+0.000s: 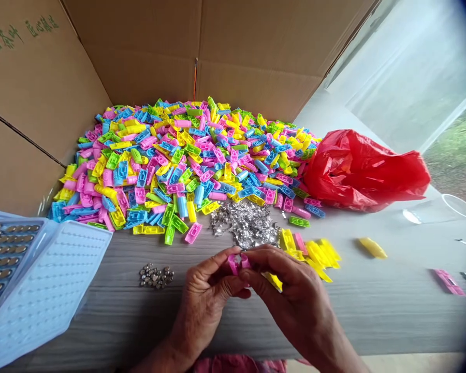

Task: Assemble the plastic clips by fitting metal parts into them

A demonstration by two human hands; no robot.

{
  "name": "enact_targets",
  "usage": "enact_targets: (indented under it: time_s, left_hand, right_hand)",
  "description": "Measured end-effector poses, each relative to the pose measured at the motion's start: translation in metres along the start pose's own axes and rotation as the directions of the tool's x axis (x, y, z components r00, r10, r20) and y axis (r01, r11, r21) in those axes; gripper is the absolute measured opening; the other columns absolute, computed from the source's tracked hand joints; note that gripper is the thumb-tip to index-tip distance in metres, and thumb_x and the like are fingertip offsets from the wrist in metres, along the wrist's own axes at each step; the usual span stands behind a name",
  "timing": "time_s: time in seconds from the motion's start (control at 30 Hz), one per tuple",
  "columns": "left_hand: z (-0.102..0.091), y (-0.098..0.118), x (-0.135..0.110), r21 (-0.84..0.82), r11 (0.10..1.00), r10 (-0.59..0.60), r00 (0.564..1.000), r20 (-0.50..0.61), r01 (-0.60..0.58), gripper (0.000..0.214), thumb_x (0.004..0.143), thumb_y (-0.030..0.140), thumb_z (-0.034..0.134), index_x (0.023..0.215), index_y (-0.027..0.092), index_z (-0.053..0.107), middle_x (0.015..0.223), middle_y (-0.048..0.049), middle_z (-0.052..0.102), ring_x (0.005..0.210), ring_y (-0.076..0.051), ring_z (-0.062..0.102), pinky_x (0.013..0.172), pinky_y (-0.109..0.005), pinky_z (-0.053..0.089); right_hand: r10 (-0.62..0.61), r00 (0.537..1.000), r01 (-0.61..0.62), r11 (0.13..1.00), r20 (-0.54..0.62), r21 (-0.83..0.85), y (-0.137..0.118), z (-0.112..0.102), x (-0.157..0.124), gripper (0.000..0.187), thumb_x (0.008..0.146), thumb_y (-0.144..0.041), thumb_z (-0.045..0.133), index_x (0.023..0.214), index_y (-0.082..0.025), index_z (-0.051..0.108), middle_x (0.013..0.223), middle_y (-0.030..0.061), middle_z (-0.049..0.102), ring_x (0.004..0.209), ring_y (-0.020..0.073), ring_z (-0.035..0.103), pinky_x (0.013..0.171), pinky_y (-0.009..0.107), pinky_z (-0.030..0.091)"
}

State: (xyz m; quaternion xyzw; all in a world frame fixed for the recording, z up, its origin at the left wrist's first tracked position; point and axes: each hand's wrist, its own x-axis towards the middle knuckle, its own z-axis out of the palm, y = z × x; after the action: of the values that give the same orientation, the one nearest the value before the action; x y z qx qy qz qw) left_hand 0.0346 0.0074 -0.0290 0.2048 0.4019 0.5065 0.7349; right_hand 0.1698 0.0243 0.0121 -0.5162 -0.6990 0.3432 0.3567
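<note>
Walling the back and left: cardboard (256, 46) is stood upright, its green lettering (42, 27) cut off by the frame.
Table: a grey wood-grained top (132, 316) is partly covered.
Heap: coloured plastic pieces (178, 150) are piled before the cardboard.
Blue trays: rows of metal discs are held in one; both trays (48, 290) are cut off at the left.
Red bag: its mouth (367, 171) is left open beside the heap, the inside shadowed.
Hands: the left hand (205, 295) and right hand (297, 277) are curled into pinches, with a pink plastic piece (233, 265) gripped between their fingertips.
Silver parts: metal clips (250, 223) are heaped just beyond the fingertips.
Yellow pieces: blurred, these (322, 254) are partly covered by the right hand.
Pink piece: much is hidden by fingers; whether two parts are joined cannot be told.
Loose discs: a small cluster (155, 277) is set left of the left hand.
</note>
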Motion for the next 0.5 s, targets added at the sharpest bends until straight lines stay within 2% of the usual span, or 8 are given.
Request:
enact_targets:
  time_s: [0.1, 0.2, 0.27, 0.4, 0.5]
  left_hand:
    - [-0.0004, -0.0007, 0.0004, -0.011, 1.000, -0.002, 1.000, 0.006, 0.002, 0.030, 0.066, 0.023, 0.082, 0.095, 0.027, 0.077, 0.073, 0.0018, 0.073, 0.061, -0.012, 0.066, 0.060, -0.023, 0.057]
    - [0.0006, -0.0004, 0.0010, 0.001, 1.000, -0.014, 1.000, 0.000, 0.014, 0.031, 0.066, 0.022, 0.082, 0.096, 0.027, 0.077, 0.075, 0.0007, 0.074, 0.065, -0.014, 0.067, 0.061, -0.025, 0.058]
    - [0.0014, -0.0001, 0.0012, -0.003, 1.000, -0.020, 1.000, -0.006, 0.020, 0.031, 0.066, 0.022, 0.081, 0.096, 0.027, 0.077, 0.077, 0.0003, 0.074, 0.067, -0.014, 0.067, 0.061, -0.024, 0.058]
    - [0.0019, 0.0000, 0.0007, -0.020, 1.000, -0.017, 1.000, 0.004, 0.017, 0.029, 0.067, 0.024, 0.081, 0.096, 0.027, 0.077, 0.074, 0.0013, 0.074, 0.066, -0.012, 0.066, 0.061, -0.022, 0.057]
    - [0.0009, -0.0003, -0.0002, 0.014, 1.000, -0.018, 1.000, 0.002, 0.018, 0.028, 0.070, 0.022, 0.079, 0.098, 0.026, 0.076, 0.077, 0.0007, 0.075, 0.068, -0.013, 0.067, 0.062, -0.023, 0.058]
  right_hand:
    - [0.036, 0.998, -0.034, 0.999, 0.049, -0.035, -0.0012, -0.0026, 0.0014, 0.008, 0.086, -0.022, 0.058, 0.083, -0.019, 0.065, 0.072, 0.0029, 0.067, 0.063, 0.0143, 0.061, 0.059, 0.025, 0.049]
    - [0.177, 0.967, -0.193, 0.979, 0.180, 0.071, -0.0013, -0.0051, 0.0024, 0.014, 0.088, -0.029, 0.056, 0.083, -0.019, 0.063, 0.071, 0.0021, 0.067, 0.064, 0.0139, 0.062, 0.058, 0.024, 0.049]
    - [0.222, 0.954, -0.248, 0.962, 0.204, 0.115, -0.0002, -0.0052, 0.0023, 0.015, 0.088, -0.030, 0.055, 0.082, -0.018, 0.062, 0.071, 0.0019, 0.067, 0.065, 0.0136, 0.063, 0.057, 0.022, 0.049]
    - [0.189, 0.968, -0.202, 0.977, 0.168, 0.067, 0.0026, -0.0045, 0.0016, 0.013, 0.088, -0.026, 0.054, 0.082, -0.017, 0.061, 0.073, 0.0016, 0.066, 0.065, 0.0124, 0.061, 0.059, 0.022, 0.048]
    - [0.211, 0.952, -0.234, 0.969, 0.221, 0.081, 0.0035, -0.0061, 0.0024, 0.016, 0.088, -0.030, 0.055, 0.083, -0.017, 0.061, 0.070, 0.0010, 0.064, 0.063, 0.0128, 0.059, 0.056, 0.023, 0.046]
